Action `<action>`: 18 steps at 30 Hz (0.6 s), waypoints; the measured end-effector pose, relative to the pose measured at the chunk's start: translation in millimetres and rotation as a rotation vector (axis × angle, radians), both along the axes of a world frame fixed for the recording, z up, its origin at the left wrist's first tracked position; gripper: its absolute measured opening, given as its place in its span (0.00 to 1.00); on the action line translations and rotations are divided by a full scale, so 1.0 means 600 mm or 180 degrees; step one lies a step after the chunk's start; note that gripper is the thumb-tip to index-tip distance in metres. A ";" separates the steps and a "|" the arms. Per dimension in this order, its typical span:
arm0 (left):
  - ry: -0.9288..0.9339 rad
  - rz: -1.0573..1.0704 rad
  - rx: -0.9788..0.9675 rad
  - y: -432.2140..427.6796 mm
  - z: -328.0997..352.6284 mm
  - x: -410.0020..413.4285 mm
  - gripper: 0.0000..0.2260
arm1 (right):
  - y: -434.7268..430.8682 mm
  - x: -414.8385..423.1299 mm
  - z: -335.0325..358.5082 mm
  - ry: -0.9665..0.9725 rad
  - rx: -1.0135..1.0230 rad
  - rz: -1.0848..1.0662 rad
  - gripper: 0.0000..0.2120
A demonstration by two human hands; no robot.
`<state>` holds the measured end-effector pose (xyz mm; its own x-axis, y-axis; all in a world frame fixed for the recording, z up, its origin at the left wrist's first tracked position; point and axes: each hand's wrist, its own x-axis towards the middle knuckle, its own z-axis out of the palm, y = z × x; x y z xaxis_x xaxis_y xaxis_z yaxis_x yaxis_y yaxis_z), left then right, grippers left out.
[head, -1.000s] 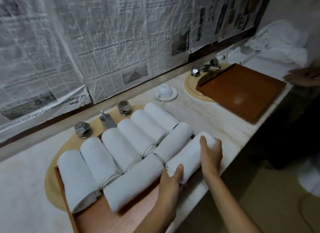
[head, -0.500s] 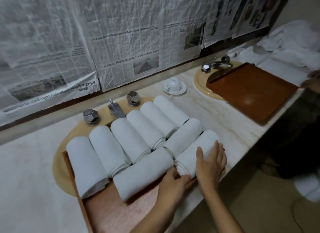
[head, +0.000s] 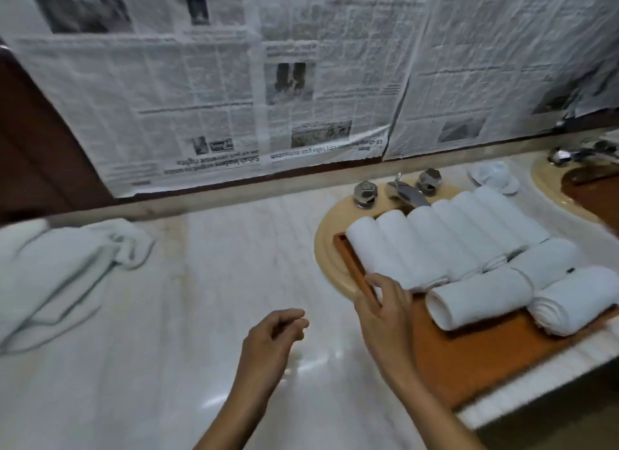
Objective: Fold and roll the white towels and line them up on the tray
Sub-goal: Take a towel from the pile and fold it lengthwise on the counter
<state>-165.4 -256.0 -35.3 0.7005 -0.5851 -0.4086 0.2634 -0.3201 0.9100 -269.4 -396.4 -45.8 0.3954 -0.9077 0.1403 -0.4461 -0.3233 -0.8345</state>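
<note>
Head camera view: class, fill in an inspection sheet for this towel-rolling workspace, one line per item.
Surface: pale stone counter with a beige sink set in it.
Job's things: brown tray over the sink, carrying eight rolled towels in two rows; unrolled towels heaped at the left.
Clutter: cup on a saucer, taps behind the tray, second tray at the right edge.
Grippers: left hand above the counter, fingers loosely curled, holding nothing; right hand at the tray's left rim, contact unclear.
Cables: nothing seen.
Surroundings: newspaper covering the wall.
</note>
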 end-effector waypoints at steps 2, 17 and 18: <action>-0.0031 0.0302 0.0057 0.075 -0.012 0.062 0.04 | 0.057 0.067 -0.007 -0.0025 0.0267 0.0410 0.09; -0.2120 0.1573 0.2042 0.383 -0.110 0.449 0.31 | 0.292 0.367 -0.063 0.0763 0.0698 0.2010 0.08; -0.2003 0.1603 0.2136 0.388 -0.114 0.471 0.34 | 0.292 0.373 -0.062 0.0776 0.0793 0.1995 0.07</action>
